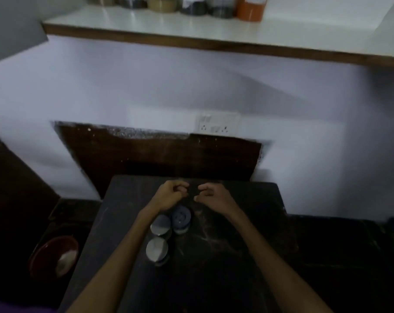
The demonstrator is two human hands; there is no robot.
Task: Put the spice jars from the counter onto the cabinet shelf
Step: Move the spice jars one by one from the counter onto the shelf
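Both hands empty: left hand point(171, 195) & right hand point(214, 196) loosely curled, apart, over counter point(236, 245). 3 jars point(161, 224) by left wrist. Shelf point(214, 32) jar labels unreadable.

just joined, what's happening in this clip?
A person is moving spice jars from the dark counter to the white shelf. Three jars remain on the counter by the left forearm; several already stand on the shelf. Both hands, left hand and right hand, are loosely curled and hold nothing.
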